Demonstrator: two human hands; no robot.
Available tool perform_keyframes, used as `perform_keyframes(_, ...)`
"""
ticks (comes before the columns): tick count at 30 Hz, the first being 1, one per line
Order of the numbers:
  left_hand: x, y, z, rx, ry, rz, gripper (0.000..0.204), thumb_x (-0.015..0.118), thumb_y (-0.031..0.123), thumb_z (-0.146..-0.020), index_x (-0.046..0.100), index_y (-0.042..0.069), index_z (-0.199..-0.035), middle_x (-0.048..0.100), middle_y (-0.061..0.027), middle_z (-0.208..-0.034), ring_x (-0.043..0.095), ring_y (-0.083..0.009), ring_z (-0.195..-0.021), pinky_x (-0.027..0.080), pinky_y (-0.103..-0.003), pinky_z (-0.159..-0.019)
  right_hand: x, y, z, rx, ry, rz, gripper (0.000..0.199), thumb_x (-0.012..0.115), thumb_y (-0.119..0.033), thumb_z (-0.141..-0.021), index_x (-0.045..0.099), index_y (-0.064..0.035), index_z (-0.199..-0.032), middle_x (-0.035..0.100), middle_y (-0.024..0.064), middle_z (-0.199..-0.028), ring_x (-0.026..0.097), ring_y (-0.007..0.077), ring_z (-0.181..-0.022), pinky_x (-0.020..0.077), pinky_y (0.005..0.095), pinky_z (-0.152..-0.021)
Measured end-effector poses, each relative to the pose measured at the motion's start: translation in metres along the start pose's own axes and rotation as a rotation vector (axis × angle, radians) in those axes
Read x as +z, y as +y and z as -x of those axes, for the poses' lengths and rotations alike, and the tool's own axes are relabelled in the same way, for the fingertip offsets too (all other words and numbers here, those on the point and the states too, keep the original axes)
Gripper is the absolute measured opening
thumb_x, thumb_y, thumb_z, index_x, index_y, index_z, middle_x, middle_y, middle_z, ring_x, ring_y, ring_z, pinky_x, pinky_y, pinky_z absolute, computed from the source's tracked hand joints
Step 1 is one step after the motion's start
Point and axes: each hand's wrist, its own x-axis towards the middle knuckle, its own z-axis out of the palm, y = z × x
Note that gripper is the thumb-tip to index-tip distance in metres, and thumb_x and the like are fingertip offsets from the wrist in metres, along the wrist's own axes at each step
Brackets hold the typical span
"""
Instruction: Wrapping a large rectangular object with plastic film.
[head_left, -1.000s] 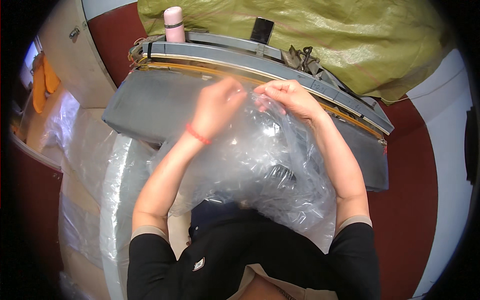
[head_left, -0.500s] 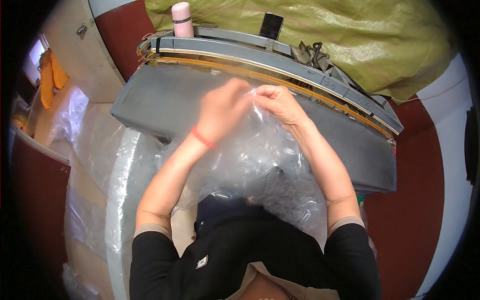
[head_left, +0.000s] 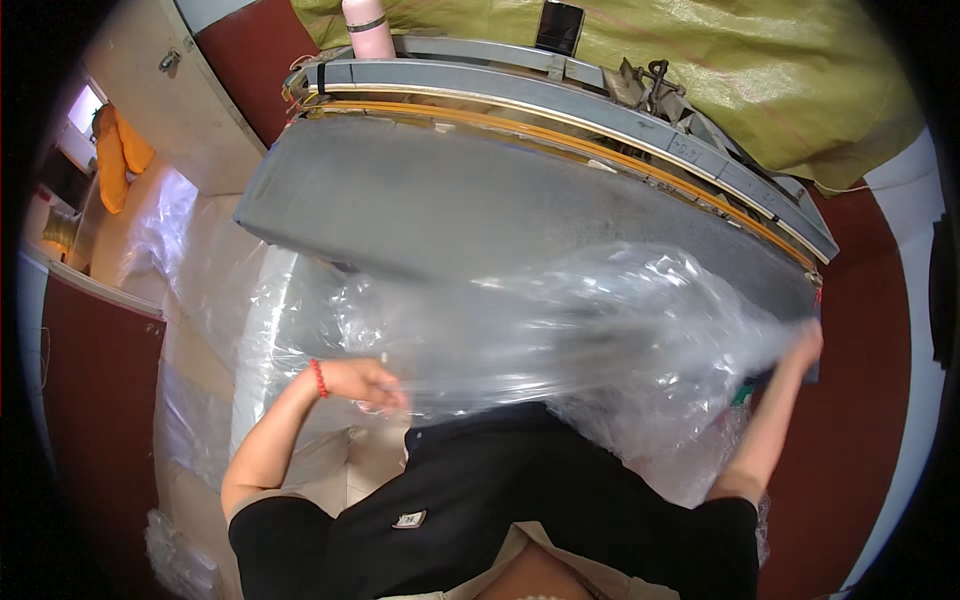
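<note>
A large sheet of clear plastic film [head_left: 600, 330] stretches between my hands, over the front of a grey padded bench top [head_left: 420, 190] and above my lap. My right hand [head_left: 803, 343], out at the right end of the bench, is closed on a gathered bunch of the film. Lower at the left, my left hand [head_left: 370, 383] has curled fingers at the film's near left edge, where taut folds start; its fingertips are slightly blurred. A red beaded bracelet [head_left: 319, 378] circles that wrist.
Along the bench's far side runs a grey metal bar [head_left: 520, 72] with orange strips. Behind it stand a pink bottle [head_left: 369, 30], a dark phone [head_left: 559, 27] and a metal clamp [head_left: 652, 88]. A yellow-green tarp [head_left: 760, 80] hangs there. More plastic [head_left: 265, 320] lies at the left.
My hands have parted from their meeting point above the bench. The left came down toward me and leftward, the right swung far right, and the film spread out between them.
</note>
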Motion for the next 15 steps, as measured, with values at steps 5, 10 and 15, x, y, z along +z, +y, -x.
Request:
perform_keyframes(5,-0.086,-0.147,0.088,-0.245,0.566,-0.534,0.026,0.062,0.008,-0.069,0.061,0.005,-0.095,0.063,-0.0057,-0.078,0.059,-0.0143,-0.061,0.048,-0.027,-0.057,-0.223,0.101,-0.024,0.031,0.395,0.559,0.03,0.043,-0.022,-0.077,0.062,0.0009,-0.077,0.062,0.012,-0.076,0.055,0.0214,-0.066,0.0434,0.0361,-0.064)
perform_keyframes(10,-0.239,-0.091,0.234,-0.487,1.251,-0.931,0.022,0.051,0.0,-0.066,0.064,0.005,-0.083,0.063,-0.0143,-0.081,0.061,-0.0255,-0.076,0.048,-0.034,-0.07,-0.226,0.123,-0.03,-0.013,0.434,0.68,0.04,0.042,-0.037,-0.082,0.058,-0.0035,-0.098,0.06,0.0153,-0.095,0.056,0.0283,-0.087,0.043,0.0373,-0.073)
perform_keyframes(15,-0.225,0.135,0.209,0.383,2.648,-1.073,0.025,0.06,0.016,-0.073,0.057,0.002,-0.093,0.059,-0.0137,-0.089,0.057,-0.0265,-0.078,0.044,-0.034,-0.068,-0.116,0.034,-0.017,0.196,0.333,0.878,0.041,0.04,-0.046,-0.083,0.052,-0.0128,-0.104,0.057,0.0158,-0.102,0.053,0.0341,-0.094,0.041,0.0435,-0.075)
